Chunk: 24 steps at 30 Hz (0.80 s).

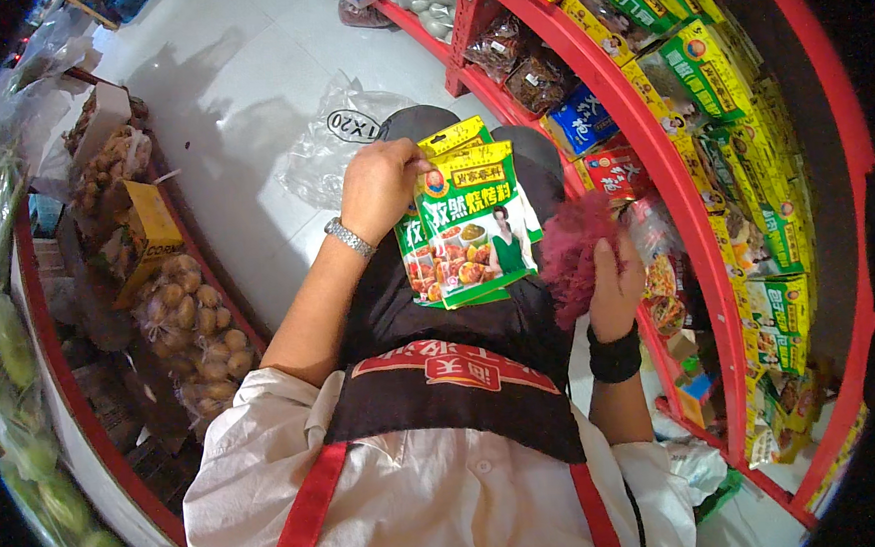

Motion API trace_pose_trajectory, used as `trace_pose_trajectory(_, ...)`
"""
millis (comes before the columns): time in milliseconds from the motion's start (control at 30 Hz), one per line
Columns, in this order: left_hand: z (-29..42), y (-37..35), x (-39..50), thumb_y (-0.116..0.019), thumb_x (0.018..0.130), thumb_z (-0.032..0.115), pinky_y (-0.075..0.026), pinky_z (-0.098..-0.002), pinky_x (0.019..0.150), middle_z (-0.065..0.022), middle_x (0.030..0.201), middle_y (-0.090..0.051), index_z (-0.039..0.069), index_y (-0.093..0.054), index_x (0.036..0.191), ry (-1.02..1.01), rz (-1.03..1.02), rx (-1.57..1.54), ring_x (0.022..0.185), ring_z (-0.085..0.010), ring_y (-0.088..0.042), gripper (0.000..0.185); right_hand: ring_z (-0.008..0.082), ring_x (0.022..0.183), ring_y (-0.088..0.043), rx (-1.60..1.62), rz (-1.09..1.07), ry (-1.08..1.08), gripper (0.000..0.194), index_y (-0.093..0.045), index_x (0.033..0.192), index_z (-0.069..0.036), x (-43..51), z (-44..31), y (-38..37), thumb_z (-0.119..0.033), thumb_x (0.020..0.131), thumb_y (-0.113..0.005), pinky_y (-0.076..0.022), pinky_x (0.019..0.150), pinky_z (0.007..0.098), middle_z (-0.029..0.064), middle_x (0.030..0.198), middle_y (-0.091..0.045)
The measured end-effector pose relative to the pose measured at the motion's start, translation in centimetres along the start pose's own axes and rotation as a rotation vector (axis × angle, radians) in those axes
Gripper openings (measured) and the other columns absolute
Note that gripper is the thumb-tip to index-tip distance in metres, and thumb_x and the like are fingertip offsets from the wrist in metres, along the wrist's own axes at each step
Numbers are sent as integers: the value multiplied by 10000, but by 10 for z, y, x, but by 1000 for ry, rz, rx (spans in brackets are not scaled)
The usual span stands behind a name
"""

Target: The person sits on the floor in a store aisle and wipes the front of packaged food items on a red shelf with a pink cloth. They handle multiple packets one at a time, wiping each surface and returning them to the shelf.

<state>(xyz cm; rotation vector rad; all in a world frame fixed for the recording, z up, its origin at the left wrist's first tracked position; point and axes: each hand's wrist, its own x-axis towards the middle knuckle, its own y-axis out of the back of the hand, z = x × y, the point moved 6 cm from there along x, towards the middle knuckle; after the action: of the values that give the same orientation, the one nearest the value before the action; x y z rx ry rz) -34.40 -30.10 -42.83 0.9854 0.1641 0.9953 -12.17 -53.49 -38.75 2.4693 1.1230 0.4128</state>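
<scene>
My left hand pinches the top corner of several overlapping seasoning packets in front of my lap. Green and yellow, they bear writing and pictures of food and a person. On the right, my right hand grips a crumpled, fuzzy purplish-red cloth, whose left edge comes close to the packets. Part of that hand is hidden by the cloth. A dark apron with red straps covers my lap behind the packets.
A red metal shelf with hanging green and yellow packets curves along the right. Bagged potatoes and a yellow box stand at left. Clear plastic wrap lies on the tiled floor ahead.
</scene>
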Motion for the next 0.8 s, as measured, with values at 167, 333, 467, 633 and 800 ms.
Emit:
trace_pose_trajectory(167, 7, 15, 0, -698, 879, 85, -526, -481, 718, -152, 810, -674, 38, -612, 916, 55, 106, -134, 833, -399, -663, 105, 391, 1003, -617, -160, -134, 523, 325, -655, 1207, -36, -5, -60, -63, -155, 904, -653, -499, 905, 464, 200, 1196, -646)
trace_pose_trajectory(333, 6, 13, -13, -593, 904, -29, -546, -437, 691, -151, 860, -709, 43, -591, 962, -9, 70, -104, 829, -384, -699, 93, 391, 1098, -566, -496, -361, 659, 403, -662, 1236, -69, 3, -50, -149, -161, 847, -706, -473, 980, 475, 167, 1326, -587)
trace_pose_trajectory(467, -14, 15, -28, -578, 911, -86, -564, -361, 678, -120, 808, -705, 31, -577, 961, 88, 154, -292, 779, -266, -744, 127, 405, 1083, -597, -576, -206, 407, 290, -676, 1166, -45, 32, -19, -138, -118, 889, -635, -503, 944, 479, 191, 1293, -610)
trace_pose_trajectory(633, -44, 40, -37, -559, 1014, 3, -532, -275, 677, -56, 775, -652, 23, -564, 960, 232, 333, -424, 745, -132, -697, 58, 389, 1055, -632, -513, -409, 444, 304, -666, 1171, -39, 15, -15, -110, -86, 873, -633, -526, 915, 463, 177, 1249, -623)
trace_pose_trajectory(800, -56, 78, -30, -558, 1077, 168, -424, -225, 694, 7, 889, -559, 91, -544, 1052, 180, 400, -911, 762, -82, -490, 82, 382, 1102, -647, -98, -367, 237, 305, -628, 1235, 1, 20, -25, -59, -104, 951, -586, -502, 987, 423, 213, 1189, -667)
